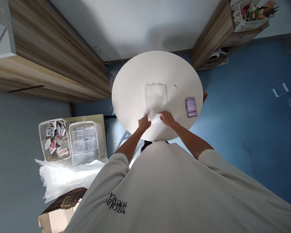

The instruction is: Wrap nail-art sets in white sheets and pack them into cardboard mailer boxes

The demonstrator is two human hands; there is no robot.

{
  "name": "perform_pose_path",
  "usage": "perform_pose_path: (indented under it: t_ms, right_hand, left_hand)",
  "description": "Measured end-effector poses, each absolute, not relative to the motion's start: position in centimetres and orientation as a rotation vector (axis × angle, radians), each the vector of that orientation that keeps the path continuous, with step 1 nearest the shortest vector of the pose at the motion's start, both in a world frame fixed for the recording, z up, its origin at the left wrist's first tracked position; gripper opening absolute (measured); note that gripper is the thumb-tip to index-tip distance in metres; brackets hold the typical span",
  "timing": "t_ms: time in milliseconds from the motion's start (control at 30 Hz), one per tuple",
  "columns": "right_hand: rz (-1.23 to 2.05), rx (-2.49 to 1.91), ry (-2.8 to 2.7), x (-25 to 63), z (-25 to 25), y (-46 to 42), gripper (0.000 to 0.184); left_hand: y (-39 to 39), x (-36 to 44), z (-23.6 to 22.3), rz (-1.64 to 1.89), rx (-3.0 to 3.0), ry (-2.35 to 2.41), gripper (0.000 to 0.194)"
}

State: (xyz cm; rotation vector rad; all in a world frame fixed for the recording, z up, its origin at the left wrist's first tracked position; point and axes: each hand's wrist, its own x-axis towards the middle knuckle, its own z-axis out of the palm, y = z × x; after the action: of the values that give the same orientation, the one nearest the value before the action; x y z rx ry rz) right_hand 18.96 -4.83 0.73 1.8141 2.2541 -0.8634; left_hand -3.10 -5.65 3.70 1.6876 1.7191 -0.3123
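Observation:
A thin, soft-looking white sheet (156,95) lies on the round white table (128,81), its far edge slightly ragged. The edge nearest me appears folded or bunched up between my hands. My left hand (144,123) has its fingers closed on the left end of that near edge. At the right end, my right hand (167,118) pinches the same edge with bent fingers. Whether the piece is cloth, foam or paper, I cannot tell. The fingertips are partly hidden by the hands.
A phone with a blurred screen (191,107) lies at the table's right, and a small dark object (176,86) beyond the sheet. To my left stand a basket of small packets (40,132), a basket of clear plastic boxes (100,137), white sheets (63,179) and an open cardboard box (45,221).

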Motion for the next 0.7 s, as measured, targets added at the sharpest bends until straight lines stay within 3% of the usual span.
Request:
perform_pose_path:
  t_ms: [167, 300, 467, 700]
  right_hand:
    - [-0.785, 1.774, 2.328, 19.3, 0.0, -5.8, 0.056]
    - [-0.76, 1.705, 2.319, 19.6, -0.5, -6.3, 0.067]
    - [-0.72, 1.625, 2.339, 19.8, -0.5, -6.7, 0.082]
    - [-0.648, 1.664, 2.394, 19.3, 0.2, -7.4, 0.077]
  left_hand:
    - [-6.4, -2.5, 4.1, -0.214, 1.994, 1.748, 0.07]
    - [-6.2, -1.7, 3.2, -0.214, 2.199, 1.441, 0.077]
    - [-6.1, -1.1, 1.7, -0.336, 2.162, 1.428, 0.084]
    - [-6.6, -1.0, 1.2, -0.278, 2.195, 1.483, 0.081]
